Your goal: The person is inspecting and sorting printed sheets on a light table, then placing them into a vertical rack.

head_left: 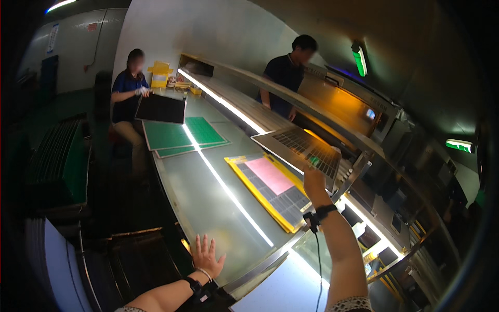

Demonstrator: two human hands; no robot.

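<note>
My left hand (208,258) lies flat with fingers spread on the near left part of the glossy worktable (205,208). Farther right, my right hand (314,185) is raised, its fingers closed at the near edge of a thin panel with a dark grid pattern (296,144); the fingertips are partly hidden. This panel sits at a slant by the raised shelf. Below and left of it, a yellow-framed sheet (250,179) with a dark grid lies on the table, a pink sheet (270,176) on top of it.
Across the table, a seated co-worker (127,99) holds a dark panel (161,108) above green panels (182,132). Another person (283,78) stands behind the shelf (228,91). White sheets (280,286) lie at the near right. A cable (318,265) hangs from my right wrist.
</note>
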